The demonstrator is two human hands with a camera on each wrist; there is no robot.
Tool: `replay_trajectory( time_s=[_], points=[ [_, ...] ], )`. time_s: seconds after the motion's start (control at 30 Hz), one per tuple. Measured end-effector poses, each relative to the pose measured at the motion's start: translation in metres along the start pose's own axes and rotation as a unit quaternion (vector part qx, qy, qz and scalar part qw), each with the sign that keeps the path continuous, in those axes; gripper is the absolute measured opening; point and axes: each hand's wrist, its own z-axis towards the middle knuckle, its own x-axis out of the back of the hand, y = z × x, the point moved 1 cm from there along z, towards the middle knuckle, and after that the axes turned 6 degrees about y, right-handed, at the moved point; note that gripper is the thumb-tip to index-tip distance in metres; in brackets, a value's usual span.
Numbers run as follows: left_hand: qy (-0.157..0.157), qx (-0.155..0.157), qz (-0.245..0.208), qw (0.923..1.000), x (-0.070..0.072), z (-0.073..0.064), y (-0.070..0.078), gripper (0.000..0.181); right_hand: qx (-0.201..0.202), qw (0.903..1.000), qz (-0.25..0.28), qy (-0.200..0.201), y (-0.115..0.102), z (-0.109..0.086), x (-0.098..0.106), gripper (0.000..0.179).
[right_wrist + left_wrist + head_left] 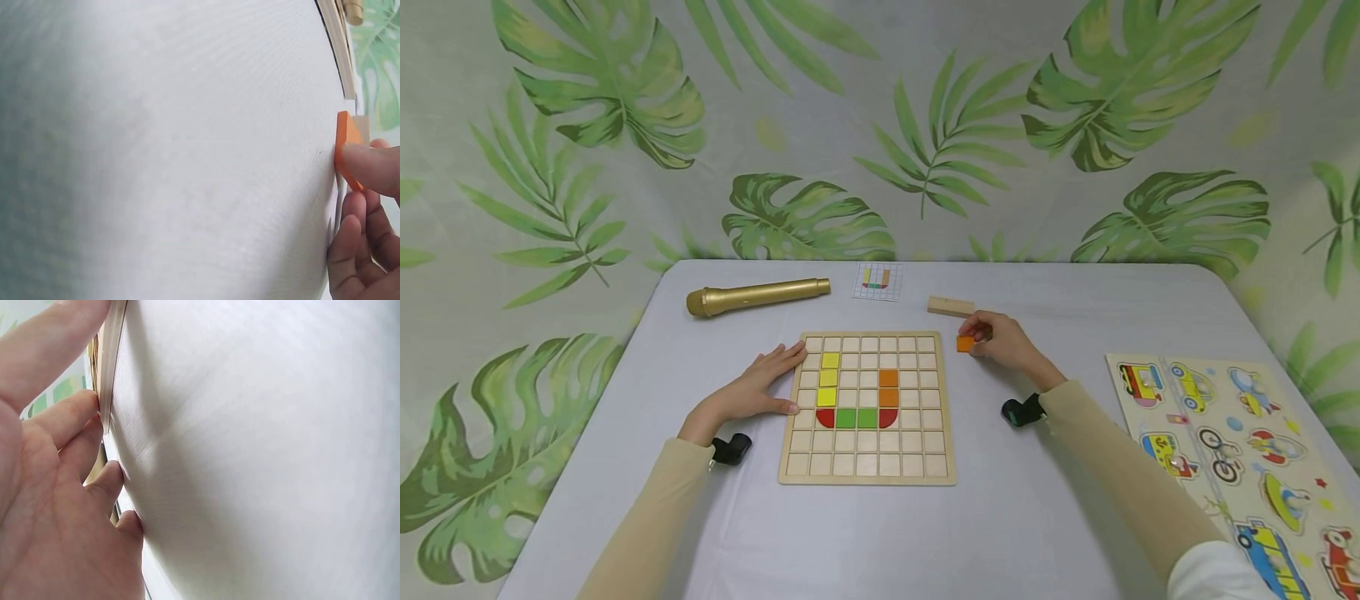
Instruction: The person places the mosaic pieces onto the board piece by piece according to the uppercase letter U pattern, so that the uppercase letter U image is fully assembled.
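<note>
A wooden grid board (pixel 868 479) lies flat on the white table. In its cells sit yellow squares (pixel 828 378), green squares (pixel 856 418), red rounded corner tiles (pixel 888 417) and two orange squares (pixel 888 388), forming a U. My left hand (pixel 748 387) touches the board's left edge with thumb and fingertips, fingers extended. Between thumb and fingers, my right hand (pixel 1002 342) pinches an orange square tile (pixel 965 343) at the table, just right of the board's upper corner. The right wrist view shows that orange tile (pixel 347 150) standing tilted under the thumb.
Behind the board lie a gold microphone (pixel 758 297), a small card with a U pattern (pixel 877 282) and a wooden block (pixel 951 307). A vehicle puzzle board (pixel 1232 450) covers the table's right side. Leaf-printed cloth (pixel 936 158) hangs behind.
</note>
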Motion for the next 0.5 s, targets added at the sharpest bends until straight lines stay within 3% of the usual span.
replay_trajectory(
  time_s=[0.27, 0.5],
  points=[
    [-0.001, 0.001, 0.0, 1.0, 0.0, 0.0, 0.0, 0.093, -0.019, 0.9998, 0.01, -0.003, -0.005, 0.0, 0.001, 0.024],
    [-0.001, 0.0, 0.001, 1.0, 0.0, 0.0, 0.0, 0.092, -0.017, 0.9947, 0.099, -0.018, -0.017, 0.002, -0.006, 0.022]
  ],
)
